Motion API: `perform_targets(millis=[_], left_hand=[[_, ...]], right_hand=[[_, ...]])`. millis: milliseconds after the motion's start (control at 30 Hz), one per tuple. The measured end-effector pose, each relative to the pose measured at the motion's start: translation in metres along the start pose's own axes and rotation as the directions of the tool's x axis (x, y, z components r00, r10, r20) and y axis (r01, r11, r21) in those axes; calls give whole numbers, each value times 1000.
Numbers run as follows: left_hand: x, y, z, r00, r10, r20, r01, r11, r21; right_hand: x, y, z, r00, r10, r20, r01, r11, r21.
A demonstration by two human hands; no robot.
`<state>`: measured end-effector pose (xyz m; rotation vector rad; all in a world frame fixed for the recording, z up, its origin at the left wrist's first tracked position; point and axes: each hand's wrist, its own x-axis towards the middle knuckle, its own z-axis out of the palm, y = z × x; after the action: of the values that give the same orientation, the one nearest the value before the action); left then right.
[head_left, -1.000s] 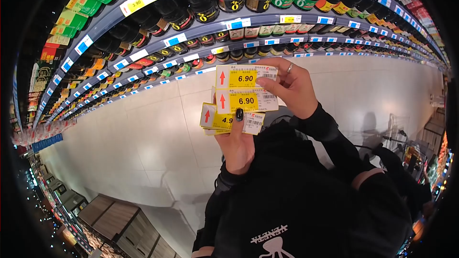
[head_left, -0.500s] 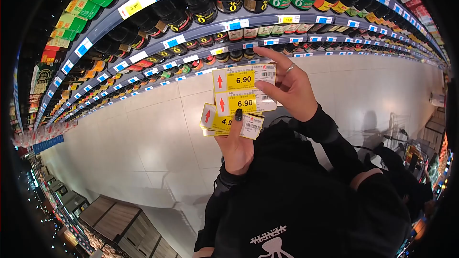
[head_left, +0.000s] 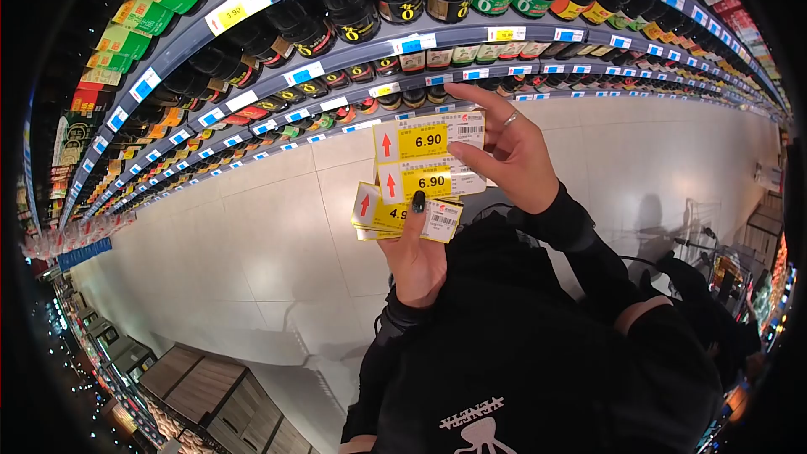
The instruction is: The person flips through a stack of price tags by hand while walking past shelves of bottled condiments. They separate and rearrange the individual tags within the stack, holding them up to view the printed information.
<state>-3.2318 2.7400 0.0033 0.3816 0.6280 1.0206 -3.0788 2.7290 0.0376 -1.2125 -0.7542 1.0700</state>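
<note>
My left hand (head_left: 418,265) holds a small stack of yellow-and-white price tags (head_left: 378,212) from below, its dark-nailed thumb pressed on the front. The top tag of the stack is partly covered by that thumb and starts with "4.9". Above it, two overlapping tags both read 6.90: an upper price tag (head_left: 412,139) and a lower price tag (head_left: 412,179). My right hand (head_left: 523,160), with a ring on one finger, pinches the right side of the upper tag. Its thumb lies over the front, the index finger points outward, and the other fingers are partly hidden behind.
Ahead curve long store shelves (head_left: 277,4) with dark bottles (head_left: 353,13) and price labels along their edges. Pale floor tiles (head_left: 277,235) lie below. Wooden cabinets (head_left: 210,395) stand at lower left. A shopping cart (head_left: 714,256) is at right, beside a dark-clothed figure.
Almost nothing differs. The lower tags have tilted very slightly in my left hand; both hands keep their places.
</note>
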Motion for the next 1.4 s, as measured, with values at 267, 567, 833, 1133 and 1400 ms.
perform_targets(millis=[267, 567, 833, 1133, 1400], left_hand=[[0, 1, 2, 999, -18, 37, 18, 1000, -3], [1, 2, 5, 1000, -4, 4, 4, 1000, 15], [0, 1, 3, 1000, -19, 11, 19, 1000, 4], [0, 0, -3, 1000, -26, 12, 26, 1000, -7], [2, 0, -1, 1000, -10, 1, 10, 1000, -1]], right_hand=[[1, -3, 0, 1000, -26, -11, 27, 1000, 10], [1, -2, -2, 1000, 8, -10, -8, 1000, 19], [0, -4, -3, 1000, 21, 3, -21, 999, 37], [-2, 1, -4, 999, 36, -39, -36, 999, 10], [-3, 0, -4, 996, 68, -53, -68, 998, 0]])
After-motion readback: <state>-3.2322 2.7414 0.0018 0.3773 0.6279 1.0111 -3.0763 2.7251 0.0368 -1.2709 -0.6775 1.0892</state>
